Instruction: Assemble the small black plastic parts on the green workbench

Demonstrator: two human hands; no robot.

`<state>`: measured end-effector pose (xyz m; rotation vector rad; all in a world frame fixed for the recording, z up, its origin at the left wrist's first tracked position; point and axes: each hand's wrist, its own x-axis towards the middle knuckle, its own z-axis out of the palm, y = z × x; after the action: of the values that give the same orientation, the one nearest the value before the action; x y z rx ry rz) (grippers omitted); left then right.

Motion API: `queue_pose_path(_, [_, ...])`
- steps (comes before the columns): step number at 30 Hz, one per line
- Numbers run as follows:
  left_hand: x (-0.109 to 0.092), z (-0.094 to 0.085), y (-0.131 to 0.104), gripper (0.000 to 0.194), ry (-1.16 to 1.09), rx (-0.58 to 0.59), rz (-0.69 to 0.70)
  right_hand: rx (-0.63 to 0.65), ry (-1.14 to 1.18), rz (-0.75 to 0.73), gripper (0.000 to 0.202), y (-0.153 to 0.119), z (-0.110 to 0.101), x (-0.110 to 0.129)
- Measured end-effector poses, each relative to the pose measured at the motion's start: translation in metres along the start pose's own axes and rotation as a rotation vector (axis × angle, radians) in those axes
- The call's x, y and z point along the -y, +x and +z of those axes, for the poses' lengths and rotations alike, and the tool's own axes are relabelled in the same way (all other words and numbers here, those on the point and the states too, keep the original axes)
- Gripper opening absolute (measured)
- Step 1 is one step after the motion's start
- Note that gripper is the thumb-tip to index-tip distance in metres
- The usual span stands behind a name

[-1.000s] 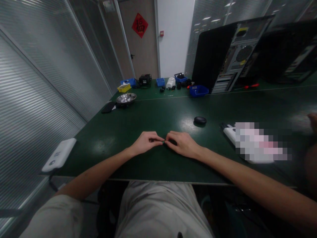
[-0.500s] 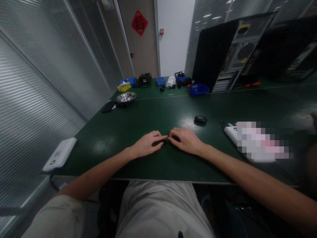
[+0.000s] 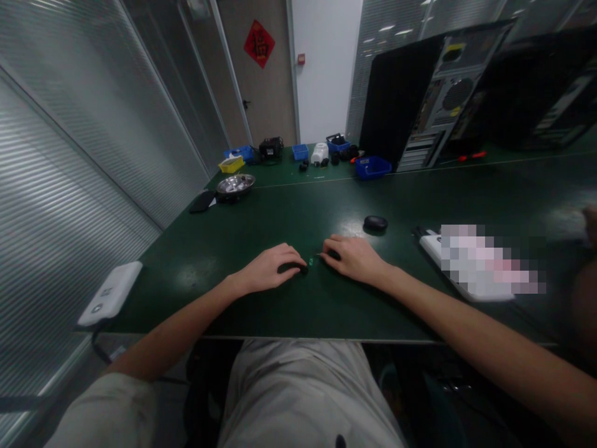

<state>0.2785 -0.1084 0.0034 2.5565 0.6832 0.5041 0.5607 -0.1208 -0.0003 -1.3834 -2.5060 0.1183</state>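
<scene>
My left hand (image 3: 270,267) rests low over the green tabletop (image 3: 261,230), its thumb and fingers closed around a small dark spot at the tips that is too small to name. My right hand (image 3: 354,256) is closed too, in a pinch, with a thin light sliver (image 3: 319,254) sticking out at its fingertips. Between the two hands, touching neither, a tiny shiny green piece (image 3: 311,262) lies on the table. Beyond my right hand sits a smooth black oval thing, shaped like a computer mouse (image 3: 375,223).
A white device (image 3: 111,292) lies at the left edge, and a white box-like thing (image 3: 448,267), partly blurred out, at the right. Farther back are a metal bowl (image 3: 236,185), a blue bin (image 3: 373,167), a yellow tray (image 3: 231,164) and a computer case (image 3: 420,106).
My hands have moved apart: the left one slightly left, the right one slightly right. The small green piece between them now shows.
</scene>
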Motion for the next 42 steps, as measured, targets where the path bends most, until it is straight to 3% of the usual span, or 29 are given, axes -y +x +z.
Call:
queue_pose_path(9, [0.004,0.005,0.024,0.03,-0.034,0.073,0.122,-0.018,0.034,0.0,0.017,-0.001,0.002,-0.003])
queue_pose_path(15, [0.008,0.005,0.024,0.029,-0.013,0.071,0.09,-0.007,0.044,-0.006,0.017,0.0,0.0,-0.003])
queue_pose_path(17, [0.022,-0.006,0.015,0.03,0.009,0.035,0.025,-0.005,0.045,-0.004,0.017,0.0,0.0,-0.002])
queue_pose_path(20, [0.058,-0.036,-0.01,0.035,0.077,-0.044,-0.183,0.002,0.051,-0.004,0.019,0.0,-0.001,-0.002])
queue_pose_path(25, [0.133,-0.101,-0.078,0.035,0.338,-0.232,-0.653,-0.011,0.057,-0.001,0.02,0.0,-0.001,-0.002])
queue_pose_path(29, [0.17,-0.135,-0.129,0.037,0.472,-0.346,-0.887,-0.008,0.07,0.002,0.02,-0.001,0.0,-0.002])
queue_pose_path(32, [0.181,-0.145,-0.147,0.038,0.482,-0.318,-0.955,-0.008,0.068,0.004,0.021,0.0,0.0,-0.002])
queue_pose_path(35, [0.186,-0.148,-0.149,0.038,0.482,-0.31,-0.967,-0.004,0.065,0.003,0.02,0.0,0.0,-0.002])
queue_pose_path(42, [0.196,-0.143,-0.153,0.035,0.472,-0.454,-0.937,-0.007,0.056,-0.006,0.021,0.0,0.001,-0.002])
